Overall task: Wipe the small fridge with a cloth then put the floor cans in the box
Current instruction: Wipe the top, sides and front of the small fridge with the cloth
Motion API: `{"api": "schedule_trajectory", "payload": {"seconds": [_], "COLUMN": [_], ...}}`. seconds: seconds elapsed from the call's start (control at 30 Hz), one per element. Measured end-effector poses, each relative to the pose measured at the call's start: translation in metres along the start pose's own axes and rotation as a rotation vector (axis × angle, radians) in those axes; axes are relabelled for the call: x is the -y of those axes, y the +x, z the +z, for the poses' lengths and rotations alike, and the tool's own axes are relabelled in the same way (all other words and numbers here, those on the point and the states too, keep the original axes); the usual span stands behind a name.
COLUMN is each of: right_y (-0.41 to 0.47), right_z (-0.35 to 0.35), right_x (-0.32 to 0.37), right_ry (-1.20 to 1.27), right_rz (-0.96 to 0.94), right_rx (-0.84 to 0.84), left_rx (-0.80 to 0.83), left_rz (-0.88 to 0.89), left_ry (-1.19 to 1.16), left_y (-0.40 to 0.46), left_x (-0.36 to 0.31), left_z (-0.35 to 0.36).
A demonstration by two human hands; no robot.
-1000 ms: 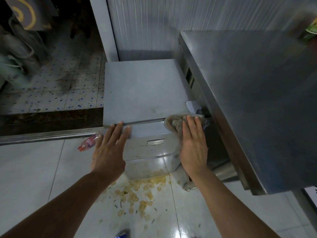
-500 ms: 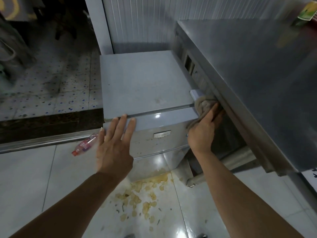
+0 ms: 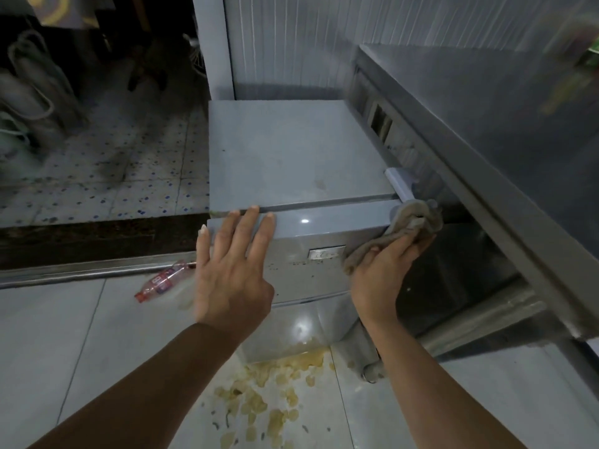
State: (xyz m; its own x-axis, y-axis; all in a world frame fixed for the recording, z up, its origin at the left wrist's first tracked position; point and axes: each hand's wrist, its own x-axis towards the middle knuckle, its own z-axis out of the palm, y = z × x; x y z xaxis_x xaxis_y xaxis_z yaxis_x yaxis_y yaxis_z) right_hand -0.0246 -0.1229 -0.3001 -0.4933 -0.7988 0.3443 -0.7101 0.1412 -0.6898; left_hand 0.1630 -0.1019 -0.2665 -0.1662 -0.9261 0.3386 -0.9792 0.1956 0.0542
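Note:
The small grey fridge [image 3: 291, 157] stands on the floor between a white pillar and a steel counter. My left hand [image 3: 231, 270] lies flat with straight fingers against the upper front edge of the fridge door. My right hand [image 3: 385, 267] grips a crumpled grey-brown cloth [image 3: 411, 222] and holds it against the fridge's front right corner, in the gap beside the counter. No can or box shows in this view.
A steel counter [image 3: 486, 131] overhangs on the right, close to the fridge. A plastic bottle with a red label [image 3: 162, 281] lies on the tiles left of the fridge. Yellowish crumbs [image 3: 269, 393] are spilled in front of it. A metal threshold strip [image 3: 81, 273] crosses the floor.
My right hand carried the cloth from the door's top edge round to the fridge's right corner, then slightly down. My left hand stayed on the door front.

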Motion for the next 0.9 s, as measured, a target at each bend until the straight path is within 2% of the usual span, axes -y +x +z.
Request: {"api": "schedule_trajectory", "payload": {"seconds": [0.17,0.3,0.4,0.53,0.57,0.63,0.73,0.9], "right_y": [0.007,-0.004,-0.013,0.007,0.016,0.031,0.030,-0.015], "right_z": [0.005,0.027,0.042,0.029,0.022,0.015,0.023,0.063], "right_x": [-0.023,-0.010,-0.003,-0.034,-0.045,-0.061,-0.058,-0.015], "right_ry": [0.076,0.061,0.101,0.024,-0.015,-0.029,0.057,0.222], "right_rz": [-0.129,-0.291,-0.410,-0.695,-0.703,-0.578,-0.473,-0.733], "right_rx": [-0.129,-0.262,-0.269,-0.230,-0.252,-0.320,-0.412,-0.430], "left_rx": [-0.112,-0.245,-0.316,-0.406,-0.439,-0.528,-0.596,-0.598], "left_rz": [-0.032,-0.025,-0.015,0.040,0.045,0.001,-0.082,-0.018], "left_ry": [-0.024,-0.049,-0.079,-0.155,-0.200,-0.279,-0.438,-0.633], "left_y": [-0.002,-0.001,-0.001,-0.002,-0.003,-0.010,-0.022,-0.031], "left_x": [-0.003,-0.003,-0.002,0.006,0.011,0.025,0.037,0.033], "left_z": [0.013,0.020,0.024,0.027,0.028,0.034,0.055,0.081]}}
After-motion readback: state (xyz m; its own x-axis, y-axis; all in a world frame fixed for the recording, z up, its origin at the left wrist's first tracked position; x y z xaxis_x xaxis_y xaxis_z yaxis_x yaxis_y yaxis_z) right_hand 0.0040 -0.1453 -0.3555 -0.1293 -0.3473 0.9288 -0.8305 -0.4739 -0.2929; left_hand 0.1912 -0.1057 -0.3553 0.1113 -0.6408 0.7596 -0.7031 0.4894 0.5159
